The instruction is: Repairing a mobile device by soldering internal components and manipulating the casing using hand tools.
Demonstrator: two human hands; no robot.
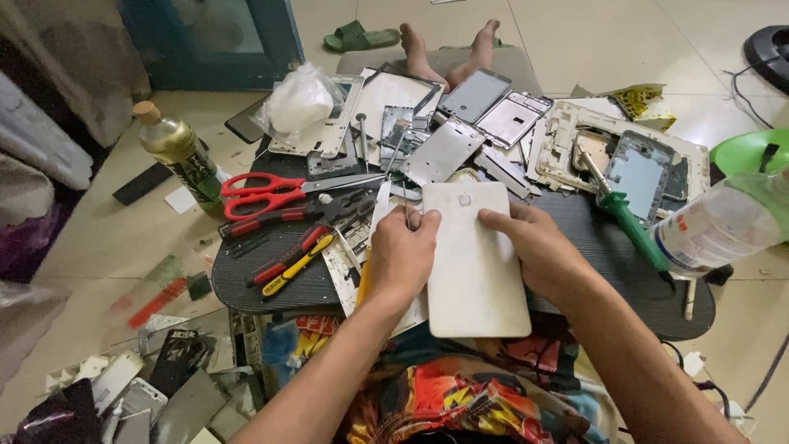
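Observation:
A white tablet back cover (472, 263) lies face down on a low dark table (271, 288) in front of me. My left hand (401, 255) grips its left edge, thumb on top. On the right edge rests my right hand (538, 247), fingers curled over the cover. Just left of my left hand lie a yellow-handled tool (297, 265) and red-handled pliers (283, 256).
Red scissors (265, 193), a green-handled screwdriver (629, 218), several phone frames and back panels (509, 119) crowd the table's far side. A green bottle (177, 152) stands left, a clear plastic bottle (723, 226) right. More phone parts (148, 395) litter the floor at lower left.

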